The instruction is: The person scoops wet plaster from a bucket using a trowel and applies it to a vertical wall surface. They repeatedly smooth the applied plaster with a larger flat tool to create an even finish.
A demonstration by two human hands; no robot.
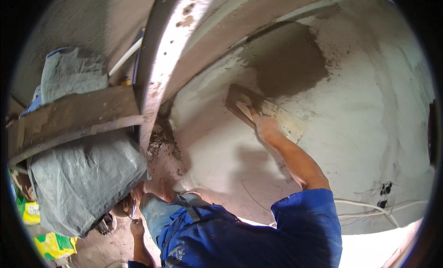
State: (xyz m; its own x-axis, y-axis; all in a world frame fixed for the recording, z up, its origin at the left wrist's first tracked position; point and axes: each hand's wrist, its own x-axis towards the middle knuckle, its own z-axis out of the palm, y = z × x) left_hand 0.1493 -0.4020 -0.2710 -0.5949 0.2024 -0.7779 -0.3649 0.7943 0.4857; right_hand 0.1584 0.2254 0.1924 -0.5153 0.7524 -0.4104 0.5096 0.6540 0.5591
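Note:
My right hand [267,128] is closed round the grip of a long rectangular plastering float [285,122]. Its face is toward the pale wall [210,152], just below a dark patch of wet mortar [290,60]. The float's left end is darkened, while the right end is light and smeared. Low on the left, my left hand [137,227] hangs beside my leg with its fingers closed round a thin-handled tool [127,210]. The tool's far end blends into the clutter behind it, so its kind is unclear.
A bright metal beam [168,51] crosses on the left. Next to it, a wooden ledge [78,116] stands above a grey sheet-covered bulk [87,180]. Yellow-green bags [54,245] lie at lower left. Loose cables [369,207] and black fittings [385,189] hang at the wall's lower right.

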